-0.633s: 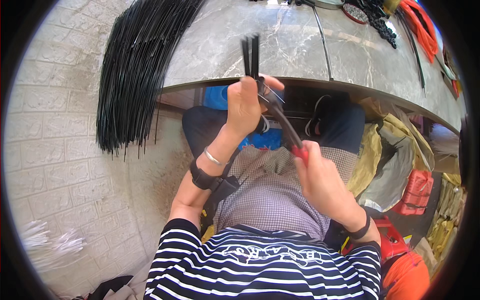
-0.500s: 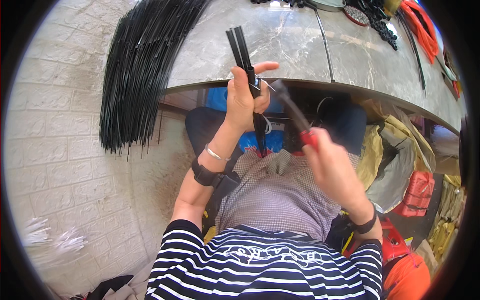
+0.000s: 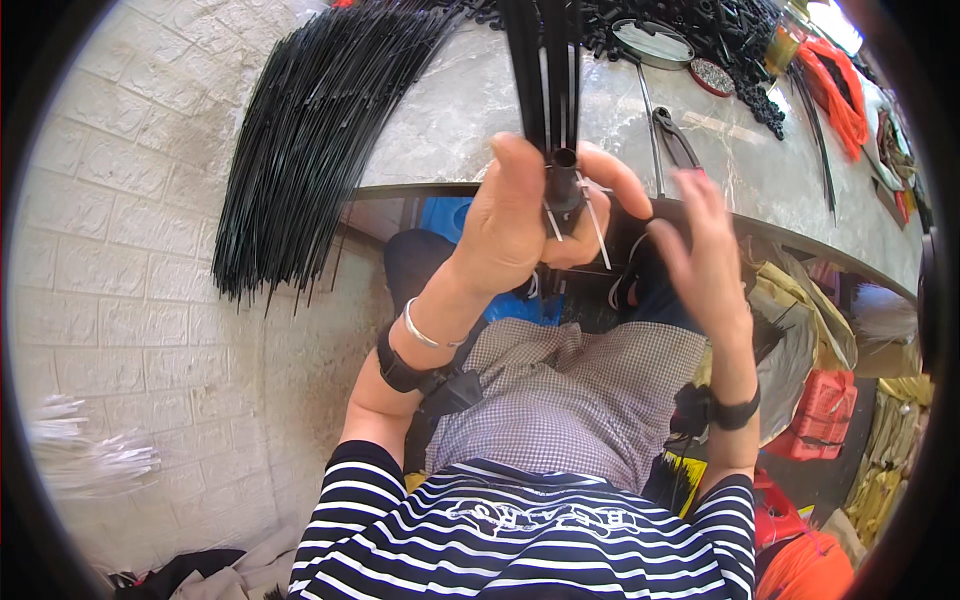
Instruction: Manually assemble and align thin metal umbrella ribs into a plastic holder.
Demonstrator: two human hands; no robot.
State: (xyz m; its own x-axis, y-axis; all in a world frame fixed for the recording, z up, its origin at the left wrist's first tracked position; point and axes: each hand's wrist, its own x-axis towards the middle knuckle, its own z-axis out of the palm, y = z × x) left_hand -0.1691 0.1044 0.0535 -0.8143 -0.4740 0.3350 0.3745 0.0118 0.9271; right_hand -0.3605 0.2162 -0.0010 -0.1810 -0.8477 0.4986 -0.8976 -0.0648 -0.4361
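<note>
My left hand (image 3: pixel 505 220) is closed around a bundle of thin black rods (image 3: pixel 540 90) that stand up past the table's edge. A short black tube (image 3: pixel 565 170), its round open end facing me, sits at the front of the bundle. Thin pale strips or wires (image 3: pixel 597 225) stick out beside the tube, between my fingers. To the right, my right hand (image 3: pixel 705 260) is raised with fingers apart and nothing in it. Just beyond its fingertips lie metal pincers (image 3: pixel 677 135) on the grey table (image 3: pixel 450 120), their handles partly hidden by the hand.
A thick sheaf of black rods (image 3: pixel 310 150) hangs over the table's left end. At the back are a round metal tray (image 3: pixel 655 45), a dish of small silver pieces (image 3: pixel 712 77), heaped black parts (image 3: pixel 735 35) and an orange bag (image 3: pixel 835 85). A red box (image 3: pixel 815 415) stands at lower right.
The red-handled tool in my right hand has been laid on the table and let go; that hand has opened. My left hand has risen toward me, tilting the rod bundle.
</note>
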